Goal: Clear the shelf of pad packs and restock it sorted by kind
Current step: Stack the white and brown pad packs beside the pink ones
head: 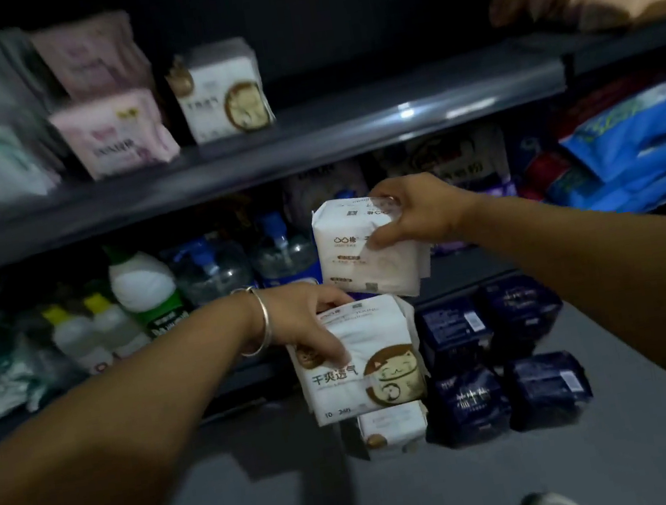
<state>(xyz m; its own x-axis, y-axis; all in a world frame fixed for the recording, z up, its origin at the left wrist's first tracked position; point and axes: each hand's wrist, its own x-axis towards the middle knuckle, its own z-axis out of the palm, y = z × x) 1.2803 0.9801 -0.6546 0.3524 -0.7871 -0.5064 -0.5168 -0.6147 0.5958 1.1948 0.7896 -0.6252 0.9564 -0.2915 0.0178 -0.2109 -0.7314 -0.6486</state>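
Left hand (pixel 307 321) grips a cat-printed pad pack (pixel 358 363) — right hand (pixel 416 214) clasps a plain white pack (pixel 362 256) below the shelf (pixel 306 143).

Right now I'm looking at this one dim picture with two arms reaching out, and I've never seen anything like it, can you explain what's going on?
There is no machine here. The camera sits on a person's head, looking forward and down, so the arms are the person's own. The left hand, wearing a bangle, grips a white cat-print pack. The right hand holds a plain white pack. On the upper shelf stand a matching cat-print pack and pink packs. On the floor lie dark blue packs. Bottles stand on the lower shelf.
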